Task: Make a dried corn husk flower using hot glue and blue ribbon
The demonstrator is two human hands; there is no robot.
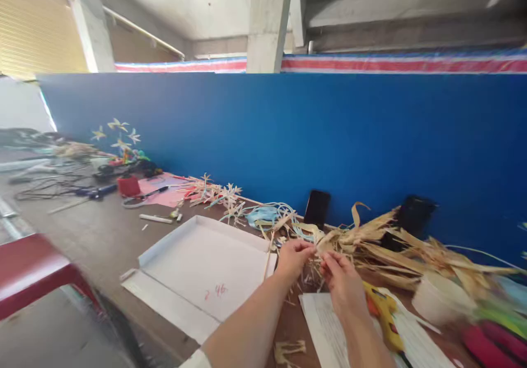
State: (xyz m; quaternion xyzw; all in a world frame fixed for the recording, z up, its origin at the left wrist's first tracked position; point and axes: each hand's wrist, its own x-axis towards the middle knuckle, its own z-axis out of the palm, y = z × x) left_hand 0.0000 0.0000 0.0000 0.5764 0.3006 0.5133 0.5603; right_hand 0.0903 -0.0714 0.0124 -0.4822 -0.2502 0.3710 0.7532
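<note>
My left hand [294,258] and my right hand [338,272] are close together over the brown table, fingertips pinched. Between them is a small pale piece that looks like dried husk; the fingers partly cover it, and it blends with the pile behind. That pile of dry tan husks [370,241] spreads to the right, just beyond my right hand. Below my fingers lie thin pale scraps. A yellow glue gun [387,318] rests on printed sheets [325,318] beside my right forearm. Left of my left hand sits an open white box [222,261] with red handwriting inside.
A dark phone [317,207] leans on the blue partition [263,132]. A blue face mask [263,214] and pale star-shaped flowers [230,192] lie along the back. At right are a white cup [442,299] and a pink item [494,343]. A red stool [37,272] stands at left.
</note>
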